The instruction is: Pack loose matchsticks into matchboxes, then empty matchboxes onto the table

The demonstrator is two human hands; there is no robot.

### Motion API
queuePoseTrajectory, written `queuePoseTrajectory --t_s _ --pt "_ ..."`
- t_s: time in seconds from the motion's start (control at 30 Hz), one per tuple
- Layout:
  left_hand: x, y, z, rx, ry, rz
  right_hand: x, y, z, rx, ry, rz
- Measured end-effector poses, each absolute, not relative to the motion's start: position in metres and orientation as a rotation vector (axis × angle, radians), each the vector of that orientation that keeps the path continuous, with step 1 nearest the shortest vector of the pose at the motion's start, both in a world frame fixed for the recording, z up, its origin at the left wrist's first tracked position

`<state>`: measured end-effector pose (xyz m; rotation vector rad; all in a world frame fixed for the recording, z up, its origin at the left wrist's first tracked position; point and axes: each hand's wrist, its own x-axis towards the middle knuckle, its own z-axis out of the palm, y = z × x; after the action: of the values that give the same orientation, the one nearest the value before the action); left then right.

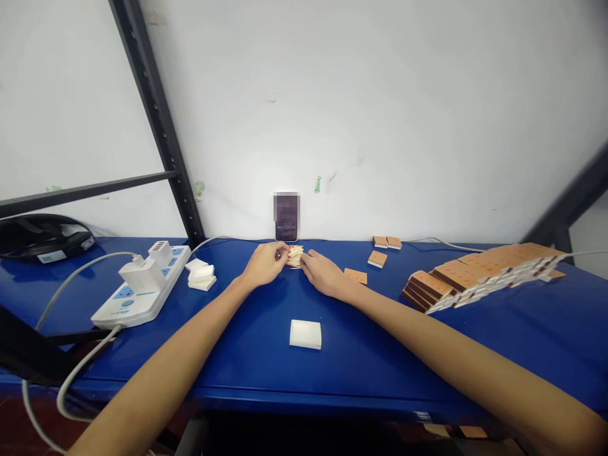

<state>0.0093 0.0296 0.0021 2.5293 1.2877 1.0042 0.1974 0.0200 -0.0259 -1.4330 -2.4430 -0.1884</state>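
Note:
A small heap of matches (295,258) with red heads lies on the blue table close to the wall, between my two hands. My left hand (266,264) is curled, thumb and fingertips pressed to the heap's left side. From the right, my right hand (323,273) holds the other side with bent fingers. Nearer to me sits a white matchbox tray (305,334), apart from both hands. An orange matchbox sleeve (356,276) lies flat just right of my right hand, partly hidden by the wrist.
Several white trays (201,277) lie at left beside a white power strip (142,291) with chargers and cables. A phone (287,221) leans on the wall. Loose orange boxes (377,258) and a long stack of matchboxes (475,272) stand right. A black headset (42,237) rests far left.

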Motion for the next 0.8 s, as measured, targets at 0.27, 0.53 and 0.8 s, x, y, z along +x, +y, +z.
queuePoseTrajectory --t_s 0.27,0.53,0.8 --pt "-0.011 0.027 -0.013 2.593 1.143 0.995 0.204 0.015 -0.031 -1.238 -2.419 -0.004" --pt "-0.007 0.02 -0.01 2.641 1.007 1.112 0.197 0.03 -0.029 -1.278 -2.339 0.072" --pt "-0.006 0.021 -0.012 2.697 1.3 0.87 0.199 0.028 -0.032 -1.257 -2.35 0.034"
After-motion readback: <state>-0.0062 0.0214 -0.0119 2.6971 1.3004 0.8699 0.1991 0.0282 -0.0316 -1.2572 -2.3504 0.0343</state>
